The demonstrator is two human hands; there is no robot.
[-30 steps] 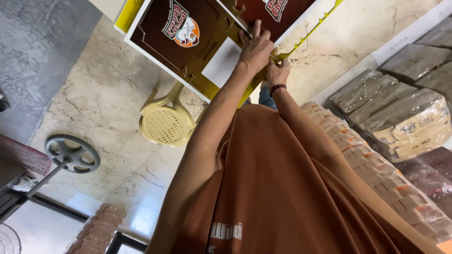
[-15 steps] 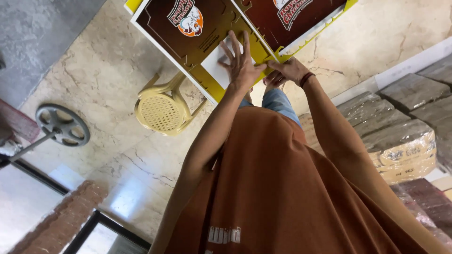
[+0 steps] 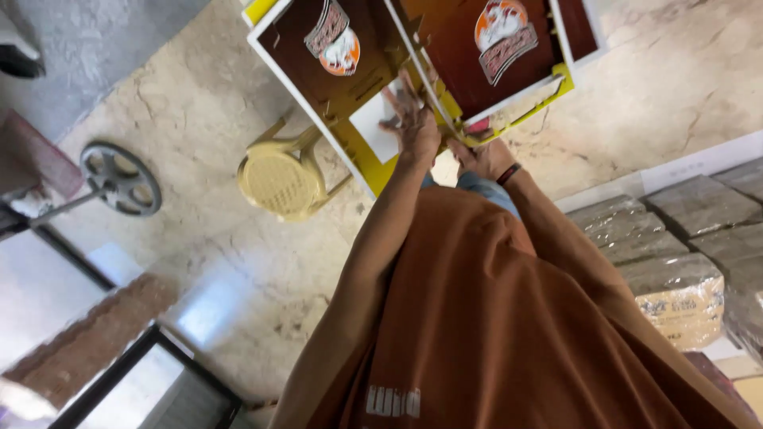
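The person leans over a flat, unfolded cardboard box blank [image 3: 350, 71], brown with yellow and white edges and round printed emblems, lying on the marble floor [image 3: 159, 230] at the top of the view. The left hand [image 3: 413, 119] rests on the blank near its middle fold, fingers [image 3: 395, 99] spread wide and pressed flat against the card, just beside a plain white panel [image 3: 373, 127]. The right hand [image 3: 481, 156], with a dark band at the wrist, sits just beside the left at the blank's yellow lower edge; its fingers are curled at that edge, though whether they grip the card cannot be told. A cream plastic stool [image 3: 282, 179] stands near the blank's left side. Wrapped bundles [image 3: 675, 230] are stacked to the right, and a grey spoked wheel [image 3: 119, 179] lies well apart at the left
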